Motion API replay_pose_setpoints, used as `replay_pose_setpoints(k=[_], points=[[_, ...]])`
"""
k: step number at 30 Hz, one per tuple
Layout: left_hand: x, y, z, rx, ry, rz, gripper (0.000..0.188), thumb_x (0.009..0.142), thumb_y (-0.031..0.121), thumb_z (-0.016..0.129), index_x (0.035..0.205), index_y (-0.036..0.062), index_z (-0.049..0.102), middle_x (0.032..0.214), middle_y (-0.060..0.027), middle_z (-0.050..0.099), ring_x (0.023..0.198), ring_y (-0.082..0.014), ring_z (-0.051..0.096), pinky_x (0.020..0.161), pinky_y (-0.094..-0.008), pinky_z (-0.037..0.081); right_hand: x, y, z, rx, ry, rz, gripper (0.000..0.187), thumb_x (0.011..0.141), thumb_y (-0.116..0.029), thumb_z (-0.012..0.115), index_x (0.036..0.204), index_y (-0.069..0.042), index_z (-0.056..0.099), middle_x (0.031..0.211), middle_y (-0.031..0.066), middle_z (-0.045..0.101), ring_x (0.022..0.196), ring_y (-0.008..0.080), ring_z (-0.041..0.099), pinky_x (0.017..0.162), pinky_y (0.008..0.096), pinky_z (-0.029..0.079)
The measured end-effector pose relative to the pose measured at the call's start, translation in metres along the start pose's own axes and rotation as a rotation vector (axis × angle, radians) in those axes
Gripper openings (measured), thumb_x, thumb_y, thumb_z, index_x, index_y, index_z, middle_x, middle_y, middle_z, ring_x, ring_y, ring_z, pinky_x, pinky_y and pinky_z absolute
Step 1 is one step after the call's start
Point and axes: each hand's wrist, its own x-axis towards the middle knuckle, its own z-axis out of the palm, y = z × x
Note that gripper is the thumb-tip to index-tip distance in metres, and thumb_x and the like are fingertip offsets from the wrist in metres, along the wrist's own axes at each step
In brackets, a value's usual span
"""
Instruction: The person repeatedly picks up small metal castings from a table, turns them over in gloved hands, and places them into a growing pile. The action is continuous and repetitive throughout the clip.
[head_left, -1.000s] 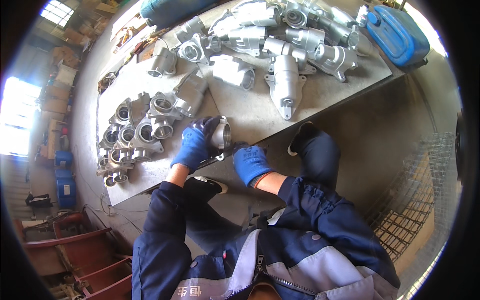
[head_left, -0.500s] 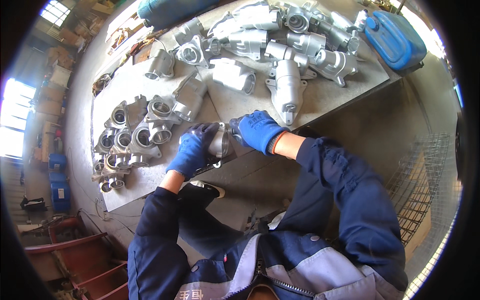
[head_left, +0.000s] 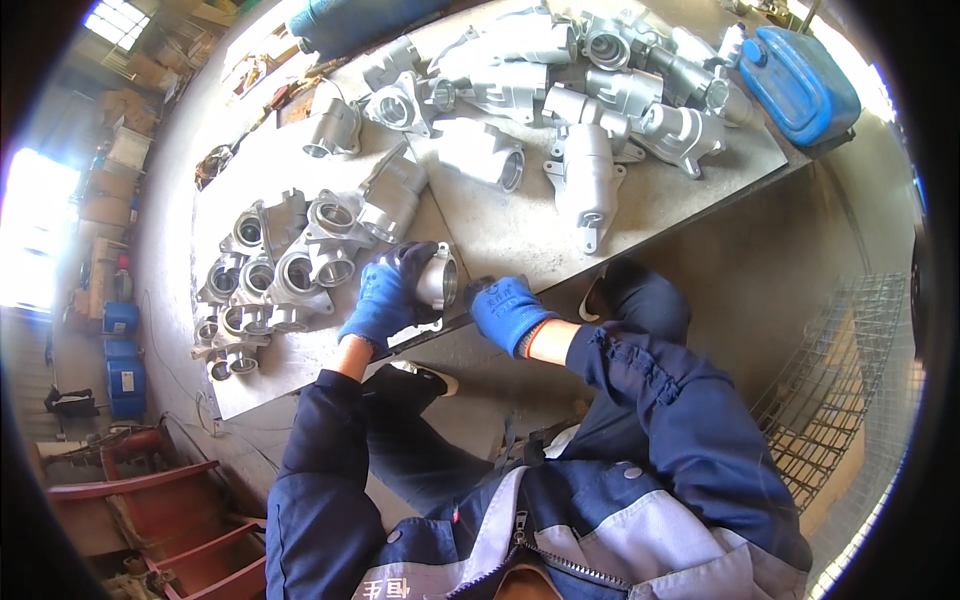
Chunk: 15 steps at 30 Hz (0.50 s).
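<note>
Casting (head_left: pixel 436 280) seems gripped by left-hand fingers (head_left: pixel 411 264).

grey tabletop (head_left: pixel 500 232) under silvery castings (head_left: pixel 587 180)

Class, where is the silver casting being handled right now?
In the head view, the silver casting is just left of centre, in the left hand, at the near edge of the worktable, left of the right hand.

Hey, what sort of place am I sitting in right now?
Most likely a metalworking shop or small factory floor: silver cast-metal housings are spread over a large worktable, a blue jerrycan sits by its far right corner, and wire mesh shows at the right.
</note>
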Motion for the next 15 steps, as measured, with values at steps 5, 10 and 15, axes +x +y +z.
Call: replay_pose_setpoints(k=[5,10,15], points=[[-0.004,-0.007,0.003,0.012,0.107,0.091,0.097,0.045,0.028,0.091,0.130,0.0093,0.047,0.120,-0.0191,0.060,0.108,-0.0399,0.059,0.093,-0.0430,0.049,-0.016,-0.004,-0.037,0.399,0.092,0.165,0.020,0.091,-0.024,0.053,0.101,-0.010,0.062,0.082,0.0176,0.069,0.078,0.0364,0.068,0.071,0.0460,0.052],[-0.005,-0.012,-0.003,0.064,0.025,0.101,0.096,0.045,0.026,0.091,0.130,0.0108,0.050,0.119,-0.0187,0.060,0.109,-0.0397,0.059,0.093,-0.0435,0.049,0.013,0.010,-0.073,0.029,0.229,0.125,0.018,0.092,-0.020,0.052,0.100,-0.012,0.066,0.087,0.0124,0.071,0.081,0.0283,0.070,0.071,0.0424,0.052],[-0.003,-0.005,-0.006,0.050,-0.061,0.002,0.086,0.046,0.023,0.091,0.124,0.0136,0.056,0.112,-0.0155,0.064,0.105,-0.0372,0.061,0.090,-0.0431,0.050,0.025,0.011,-0.071,-0.150,0.094,0.098,0.020,0.093,-0.018,0.049,0.101,-0.011,0.066,0.089,0.0131,0.072,0.081,0.0277,0.071,0.071,0.0418,0.052]])
